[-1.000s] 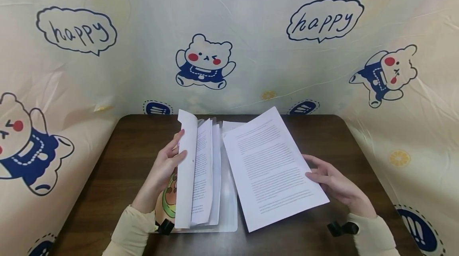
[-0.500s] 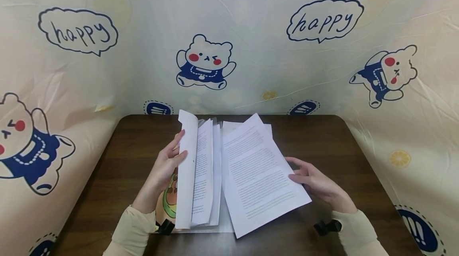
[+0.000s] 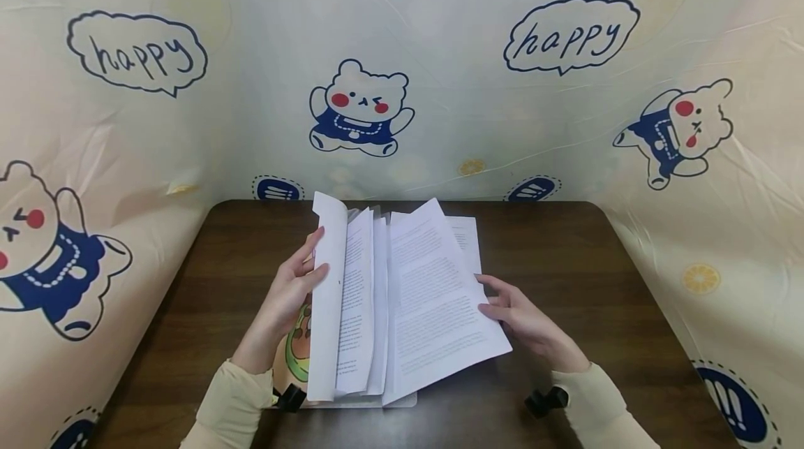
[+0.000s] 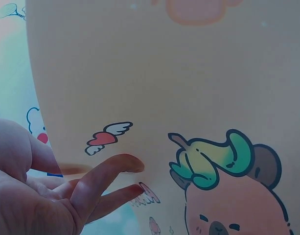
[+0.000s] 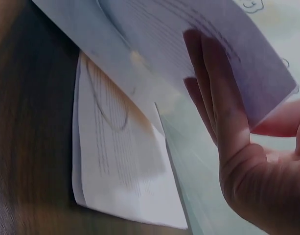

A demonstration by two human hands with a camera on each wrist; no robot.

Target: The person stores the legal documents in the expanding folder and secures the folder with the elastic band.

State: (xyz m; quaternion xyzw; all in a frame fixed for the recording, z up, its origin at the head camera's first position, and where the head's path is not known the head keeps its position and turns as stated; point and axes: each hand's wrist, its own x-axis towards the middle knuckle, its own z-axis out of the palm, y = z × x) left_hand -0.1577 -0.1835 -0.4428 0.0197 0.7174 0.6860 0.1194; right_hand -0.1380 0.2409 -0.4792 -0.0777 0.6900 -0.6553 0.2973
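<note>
A folder with a cartoon-printed cover stands partly open at the middle of the table, its white inner cover (image 3: 326, 309) raised. My left hand (image 3: 292, 288) grips this cover at its left edge, thumb on the inner side. The outer side, with a cartoon animal (image 4: 238, 205), fills the left wrist view. Printed pages (image 3: 356, 302) stand fanned inside the folder. My right hand (image 3: 524, 323) pinches a printed sheet (image 3: 442, 295) by its right edge, thumb on top and fingers beneath. The sheet is tilted, its left edge right against the folder's pages.
More printed papers (image 3: 466, 236) lie behind the held sheet; the right wrist view shows them as a stack (image 5: 125, 171) on the dark wooden table (image 3: 553, 246). A cartoon-printed curtain (image 3: 452, 121) surrounds the table at the back and sides.
My right hand has moved left with the printed sheet, bringing it over the folder and uncovering more of the papers behind. The left hand and the cover have stayed in place.
</note>
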